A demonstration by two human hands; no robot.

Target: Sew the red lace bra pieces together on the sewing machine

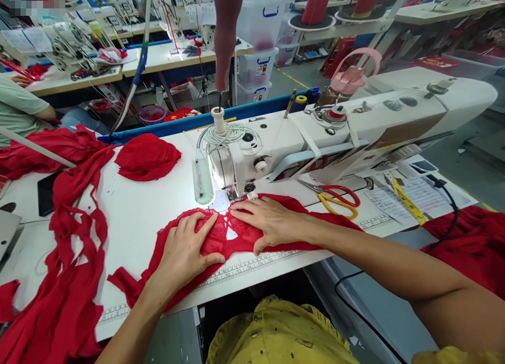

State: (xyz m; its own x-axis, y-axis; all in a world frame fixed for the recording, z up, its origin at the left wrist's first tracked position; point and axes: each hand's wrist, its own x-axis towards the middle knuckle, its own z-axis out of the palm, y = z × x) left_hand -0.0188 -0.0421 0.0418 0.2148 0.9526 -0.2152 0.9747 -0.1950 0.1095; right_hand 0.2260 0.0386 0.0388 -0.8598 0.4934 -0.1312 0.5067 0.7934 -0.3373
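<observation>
A red lace garment piece [240,244] lies spread over the front of the white sewing table [142,211], with a small keyhole gap in its middle. My left hand [187,245] rests flat on its left part, fingers spread. On the right part lies my right hand [272,222], its fingers also stretched out, fingertips close to the needle area. The white sewing machine [276,143] stands just behind, its presser foot [232,194] at the garment's upper edge. Whether the foot touches the cloth cannot be made out.
Scissors [339,198] with red and yellow handles lie right of the machine head, near a paper sheet [410,198] and yellow tape measure [406,198]. A red fabric stack [148,157] and long red strips [74,259] lie left. A person [23,109] sits at far left.
</observation>
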